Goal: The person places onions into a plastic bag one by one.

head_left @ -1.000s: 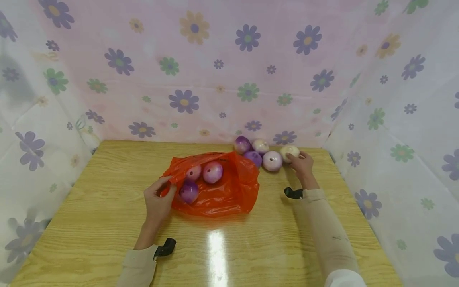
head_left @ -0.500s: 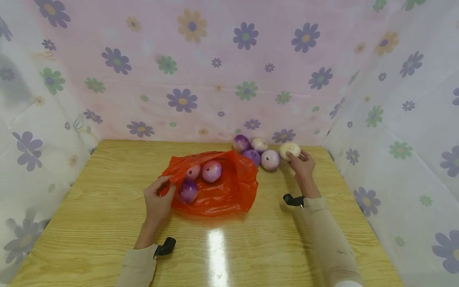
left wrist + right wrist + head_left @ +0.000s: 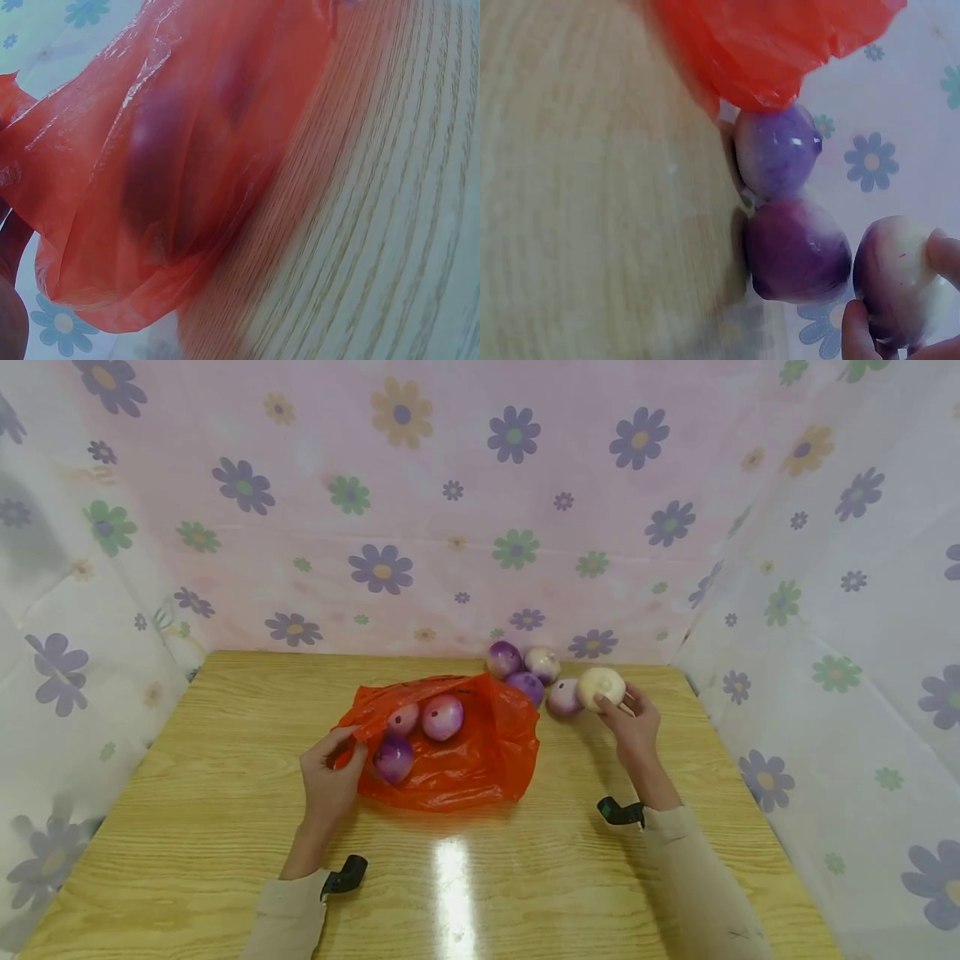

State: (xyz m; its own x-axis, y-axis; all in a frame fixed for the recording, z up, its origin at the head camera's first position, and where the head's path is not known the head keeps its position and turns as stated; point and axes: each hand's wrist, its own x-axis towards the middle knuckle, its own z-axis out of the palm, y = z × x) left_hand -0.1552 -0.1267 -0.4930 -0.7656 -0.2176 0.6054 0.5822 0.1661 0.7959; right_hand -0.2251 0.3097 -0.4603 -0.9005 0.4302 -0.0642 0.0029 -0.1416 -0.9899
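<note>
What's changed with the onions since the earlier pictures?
The right hand has raised the pale onion and brought it slightly left and nearer the person; it now partly hides the neighbouring onion. The left hand still pinches the edge of the red bag, and the three onions inside stay put.

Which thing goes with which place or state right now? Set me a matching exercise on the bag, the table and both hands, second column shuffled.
Column one:
1. bag
2. left grip
3. table
4. right grip

Column two:
A. holds a pale onion
B. yellow-brown, wood-grained
C. orange-red, three onions showing inside
D. pinches the bag's edge

Pairs: 1-C, 2-D, 3-B, 4-A.
</note>
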